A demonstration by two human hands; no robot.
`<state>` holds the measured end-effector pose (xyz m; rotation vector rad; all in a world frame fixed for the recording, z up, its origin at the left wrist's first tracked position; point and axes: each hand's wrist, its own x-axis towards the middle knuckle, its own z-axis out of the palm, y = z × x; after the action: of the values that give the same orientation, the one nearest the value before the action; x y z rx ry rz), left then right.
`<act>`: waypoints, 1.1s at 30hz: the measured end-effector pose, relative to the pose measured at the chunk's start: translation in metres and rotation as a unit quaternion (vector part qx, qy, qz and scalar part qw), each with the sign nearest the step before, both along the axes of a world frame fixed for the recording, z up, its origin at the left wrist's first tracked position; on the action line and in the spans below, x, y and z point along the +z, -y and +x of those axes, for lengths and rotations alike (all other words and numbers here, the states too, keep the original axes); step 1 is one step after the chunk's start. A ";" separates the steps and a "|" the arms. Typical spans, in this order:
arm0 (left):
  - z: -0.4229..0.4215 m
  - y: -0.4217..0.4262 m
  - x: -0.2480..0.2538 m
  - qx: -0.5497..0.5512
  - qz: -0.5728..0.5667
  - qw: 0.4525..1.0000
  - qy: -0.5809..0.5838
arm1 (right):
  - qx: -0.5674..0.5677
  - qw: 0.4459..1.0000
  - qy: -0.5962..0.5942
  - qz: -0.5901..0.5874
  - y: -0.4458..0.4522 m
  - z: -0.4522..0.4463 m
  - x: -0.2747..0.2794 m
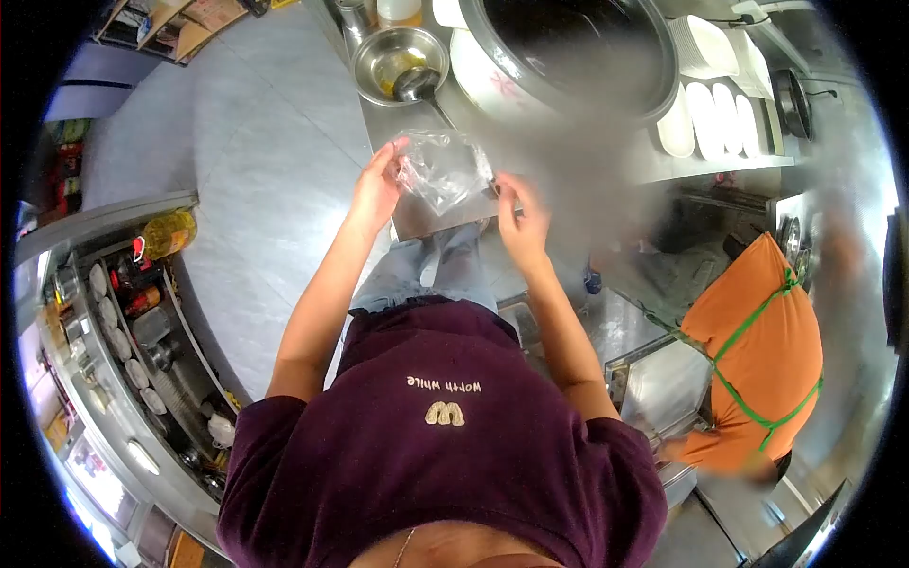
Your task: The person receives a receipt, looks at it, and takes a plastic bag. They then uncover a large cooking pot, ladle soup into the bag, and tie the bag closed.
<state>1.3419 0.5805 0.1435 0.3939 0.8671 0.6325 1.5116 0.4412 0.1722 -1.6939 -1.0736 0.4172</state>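
Observation:
A clear plastic bag (441,172) is stretched between my two hands, above the near corner of the steel counter. My left hand (382,182) pinches its left edge between thumb and fingers. At the opposite edge, my right hand (521,216) has its fingers closed on the plastic; the exact grip is small in view. Just beyond the bag, a steel bowl (401,51) holds some yellowish liquid. A ladle (414,85) rests in the bowl, its handle running toward me and passing behind the bag.
A large dark pot (663,83) stands right of the bowl, partly blurred. White oblong dishes (703,118) and stacked plates (703,45) sit farther right. Another person in an orange top (767,350) bends at the right. An oil bottle (169,234) stands on the left shelving.

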 end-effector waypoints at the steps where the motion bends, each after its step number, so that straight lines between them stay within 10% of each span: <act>1: -0.001 -0.002 -0.002 0.012 0.003 1.000 0.000 | 0.017 0.999 0.036 0.005 0.000 0.001 -0.003; 6: -0.007 0.001 -0.003 -0.019 -0.015 1.000 0.009 | 0.172 0.970 0.167 -0.029 -0.043 -0.027 -0.006; 12: -0.013 0.007 -0.021 -0.028 0.011 1.000 0.001 | 0.213 0.883 0.235 -0.345 -0.075 -0.042 -0.012; 23: -0.021 0.001 -0.016 -0.013 -0.008 0.998 -0.063 | 0.068 0.975 0.206 0.047 -0.033 -0.015 0.032; 33: -0.044 0.002 -0.022 -0.015 -0.008 0.996 -0.085 | 0.002 0.918 0.336 -0.213 -0.016 0.004 -0.093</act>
<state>1.2975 0.5782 0.1215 0.4501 1.0258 0.5704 1.5161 0.4568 0.0790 -2.3119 -1.5577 0.0530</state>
